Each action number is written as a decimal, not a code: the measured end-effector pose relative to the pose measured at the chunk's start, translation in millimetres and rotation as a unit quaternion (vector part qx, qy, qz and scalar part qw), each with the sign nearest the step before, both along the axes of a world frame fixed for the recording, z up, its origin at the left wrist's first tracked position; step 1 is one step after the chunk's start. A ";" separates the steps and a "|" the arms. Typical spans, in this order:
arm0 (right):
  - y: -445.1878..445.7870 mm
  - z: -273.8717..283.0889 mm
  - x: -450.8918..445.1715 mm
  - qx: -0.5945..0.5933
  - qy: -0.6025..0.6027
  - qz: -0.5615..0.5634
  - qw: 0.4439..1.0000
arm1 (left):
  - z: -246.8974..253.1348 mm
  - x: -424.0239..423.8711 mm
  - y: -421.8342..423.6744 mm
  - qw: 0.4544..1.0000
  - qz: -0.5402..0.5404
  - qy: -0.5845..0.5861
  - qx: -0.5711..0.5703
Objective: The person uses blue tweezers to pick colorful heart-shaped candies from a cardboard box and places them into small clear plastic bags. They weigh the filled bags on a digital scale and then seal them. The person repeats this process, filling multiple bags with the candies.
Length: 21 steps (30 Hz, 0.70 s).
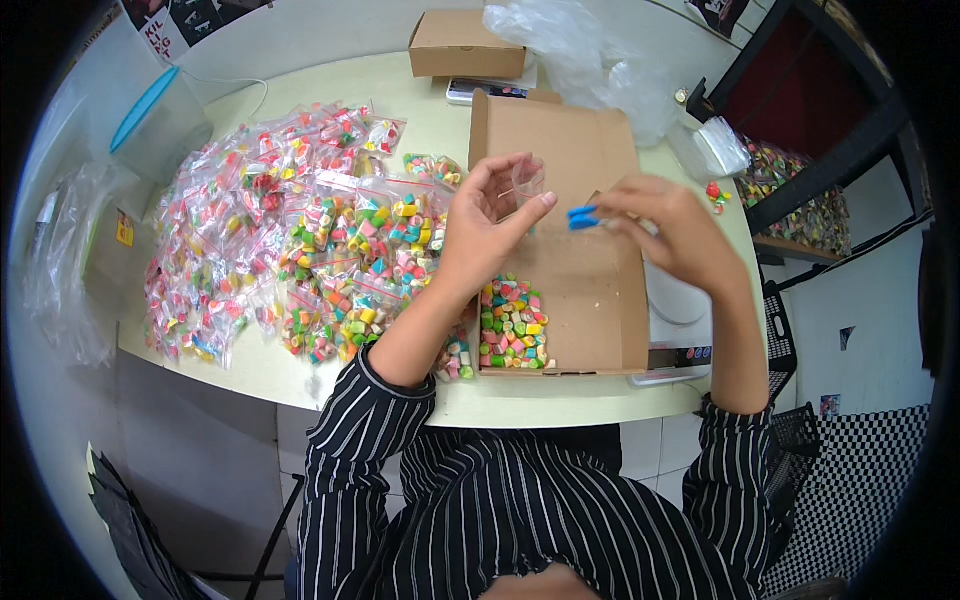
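Note:
My left hand (pixel 499 214) holds up a small clear plastic bag (pixel 528 180) between thumb and fingers, above an open cardboard box (pixel 592 300). To its right my right hand (pixel 660 221), slightly blurred, grips a small blue object (pixel 582 217) with its fingertips; whether this is tongs or a scoop I cannot tell. Loose colourful candies (pixel 514 322) lie in the near left corner of the box. Filled zip bags of similar candies (pixel 360 277) lie left of the box, partly behind my left forearm.
A big heap of bagged wrapped sweets (pixel 225 217) covers the table's left part. A digital scale (pixel 679 300) stands under my right forearm. A closed cardboard box (pixel 469 45), crumpled plastic (pixel 585 60) and a clear tub with a blue rim (pixel 161 124) stand farther back.

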State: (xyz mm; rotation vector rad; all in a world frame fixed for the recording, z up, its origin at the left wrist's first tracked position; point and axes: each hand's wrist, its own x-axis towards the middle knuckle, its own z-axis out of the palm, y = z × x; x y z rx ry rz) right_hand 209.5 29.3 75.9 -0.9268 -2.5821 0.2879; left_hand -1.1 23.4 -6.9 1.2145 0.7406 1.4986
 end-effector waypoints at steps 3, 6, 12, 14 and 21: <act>5.9 28.9 9.3 0.047 0.035 -0.004 0.998 | 0.8 1.7 1.1 0.999 -0.005 0.051 0.007; 11.2 52.7 1.2 0.060 0.038 0.003 0.997 | -3.6 1.2 1.9 0.993 0.003 0.109 0.036; 15.1 41.0 -23.5 0.082 -0.020 0.037 0.996 | -2.3 1.2 3.7 0.984 -0.012 0.174 0.045; 14.0 37.6 -26.8 0.080 -0.024 0.029 0.996 | 0.4 1.4 2.8 0.980 -0.019 0.191 0.043; 1.2 43.0 -12.8 0.059 -0.014 -0.007 0.998 | -5.6 -0.2 1.9 0.987 0.003 0.150 0.049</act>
